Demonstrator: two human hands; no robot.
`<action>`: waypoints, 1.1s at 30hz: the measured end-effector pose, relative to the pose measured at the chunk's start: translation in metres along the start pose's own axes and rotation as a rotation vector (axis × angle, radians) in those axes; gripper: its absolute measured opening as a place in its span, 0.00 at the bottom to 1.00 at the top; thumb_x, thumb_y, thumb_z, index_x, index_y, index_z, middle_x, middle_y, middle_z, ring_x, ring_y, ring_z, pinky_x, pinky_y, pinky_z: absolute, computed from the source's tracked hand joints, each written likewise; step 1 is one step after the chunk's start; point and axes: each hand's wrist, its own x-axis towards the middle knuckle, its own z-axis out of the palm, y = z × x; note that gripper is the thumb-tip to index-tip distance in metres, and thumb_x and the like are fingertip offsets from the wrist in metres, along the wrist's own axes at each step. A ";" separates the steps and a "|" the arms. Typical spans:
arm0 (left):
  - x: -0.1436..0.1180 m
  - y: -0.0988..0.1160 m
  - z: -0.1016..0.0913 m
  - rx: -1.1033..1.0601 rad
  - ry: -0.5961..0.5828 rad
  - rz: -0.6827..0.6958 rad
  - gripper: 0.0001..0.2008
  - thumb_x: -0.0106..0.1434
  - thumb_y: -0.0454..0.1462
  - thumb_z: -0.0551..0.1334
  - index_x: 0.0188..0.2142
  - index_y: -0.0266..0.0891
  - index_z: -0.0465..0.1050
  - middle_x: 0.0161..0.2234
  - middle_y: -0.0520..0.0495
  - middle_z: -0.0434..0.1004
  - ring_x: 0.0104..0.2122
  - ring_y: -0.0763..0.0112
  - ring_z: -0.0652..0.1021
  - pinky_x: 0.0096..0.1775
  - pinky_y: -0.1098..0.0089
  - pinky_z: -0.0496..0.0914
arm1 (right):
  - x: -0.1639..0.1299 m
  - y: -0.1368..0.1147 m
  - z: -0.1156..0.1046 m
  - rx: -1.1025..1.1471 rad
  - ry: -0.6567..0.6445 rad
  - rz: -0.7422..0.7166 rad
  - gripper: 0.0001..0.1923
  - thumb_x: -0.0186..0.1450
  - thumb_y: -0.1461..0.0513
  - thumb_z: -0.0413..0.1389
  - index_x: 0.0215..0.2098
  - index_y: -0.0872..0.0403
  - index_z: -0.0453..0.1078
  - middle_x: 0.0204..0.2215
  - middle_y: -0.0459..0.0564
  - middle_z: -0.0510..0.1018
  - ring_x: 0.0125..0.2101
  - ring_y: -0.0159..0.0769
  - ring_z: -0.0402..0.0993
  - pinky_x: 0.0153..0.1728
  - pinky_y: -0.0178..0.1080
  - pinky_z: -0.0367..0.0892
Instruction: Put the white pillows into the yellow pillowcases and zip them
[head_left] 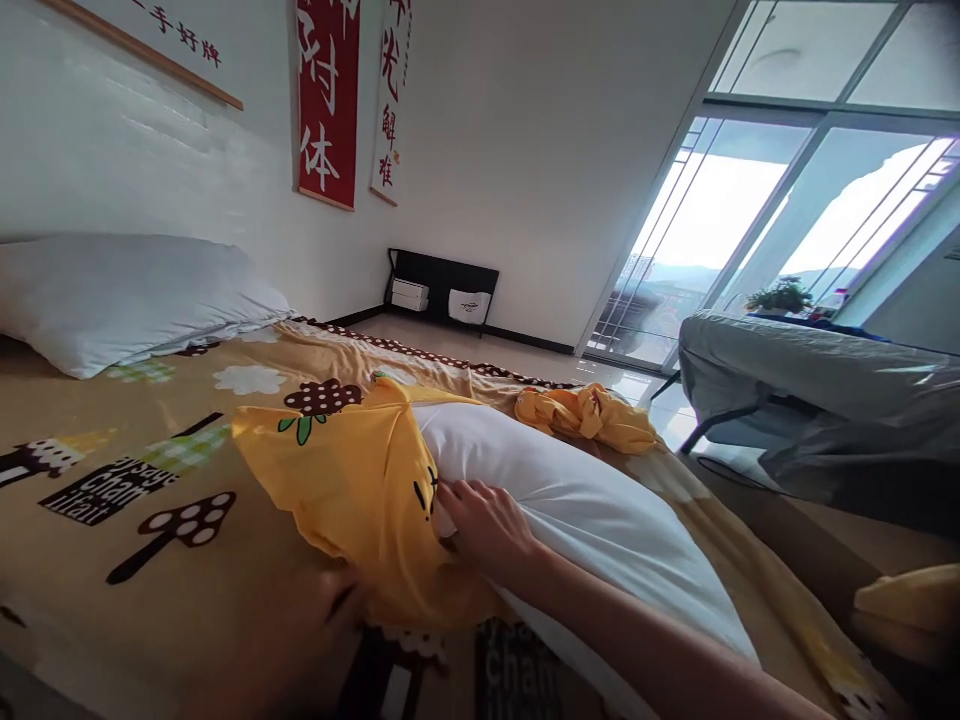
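A white pillow [600,510] lies on the bed with its far end inside a yellow pillowcase [345,470]. My right hand [484,530] rests on the pillow at the mouth of the case, fingers curled on the case's edge. My right forearm runs back toward the lower right. A blurred forearm [300,640] at the lower left leads under the yellow cloth. My left hand itself is hidden there.
The bed has a tan sheet [150,450] printed with mushrooms. A second white pillow [127,300] lies at the head. A crumpled yellow cloth [585,415] sits beyond the pillow. A grey covered couch [817,390] stands on the right, by glass doors [750,220].
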 end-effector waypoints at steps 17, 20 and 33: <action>0.055 0.025 0.036 0.791 0.056 0.878 0.06 0.61 0.27 0.56 0.33 0.37 0.69 0.27 0.45 0.73 0.27 0.63 0.75 0.27 0.67 0.65 | -0.157 0.062 0.046 -0.566 0.506 -0.005 0.34 0.62 0.71 0.44 0.67 0.53 0.54 0.44 0.55 0.77 0.43 0.46 0.73 0.44 0.49 0.66; 0.055 0.048 0.032 0.745 0.031 0.888 0.05 0.63 0.30 0.56 0.33 0.38 0.69 0.27 0.46 0.74 0.26 0.64 0.75 0.26 0.67 0.63 | -0.141 0.067 0.031 -0.391 0.408 -0.091 0.30 0.64 0.71 0.45 0.63 0.51 0.60 0.39 0.49 0.78 0.39 0.38 0.73 0.43 0.41 0.69; 0.087 0.100 0.038 0.319 -0.090 0.785 0.08 0.66 0.33 0.56 0.29 0.39 0.66 0.31 0.54 0.77 0.28 0.73 0.77 0.29 0.72 0.64 | -0.086 0.084 -0.013 -0.046 0.137 -0.042 0.08 0.65 0.60 0.56 0.40 0.41 0.75 0.39 0.45 0.79 0.40 0.37 0.75 0.36 0.36 0.70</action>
